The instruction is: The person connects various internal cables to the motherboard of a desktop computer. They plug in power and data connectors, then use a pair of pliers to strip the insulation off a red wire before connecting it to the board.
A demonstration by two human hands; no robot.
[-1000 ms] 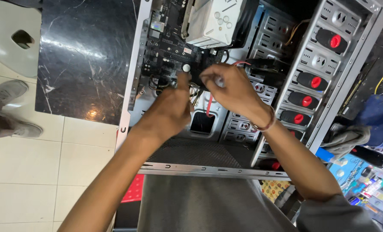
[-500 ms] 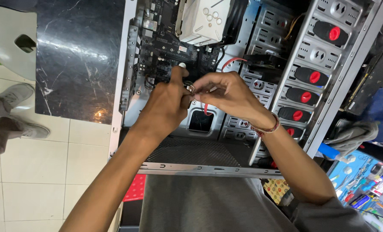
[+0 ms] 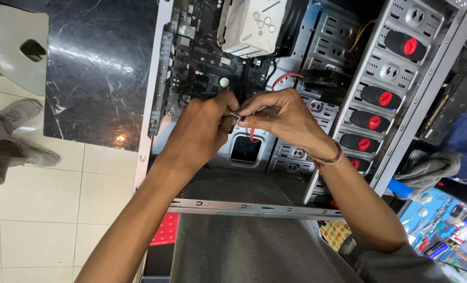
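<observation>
Grey cloth-covered lap (image 3: 254,251) at the bottom of the frame, both forearms reaching up from it over the metal edge of an open computer case (image 3: 254,208). At centre, left hand (image 3: 202,131) and right hand (image 3: 283,118) met fingertip to fingertip, both pinched on a small metal connector (image 3: 235,115), a red cable (image 3: 252,134) hanging just below it; whether the left fingers gripped it or only touched it, hard to tell. Beaded bracelet (image 3: 325,160) on the right wrist. Above the hands, dark motherboard (image 3: 202,63) with a white cooler (image 3: 254,23) at the top. Drive bays with red latches (image 3: 385,98) at the right. Black marble slab (image 3: 97,68) at the upper left, another person's grey shoes (image 3: 21,112) at the far left on pale tiles
</observation>
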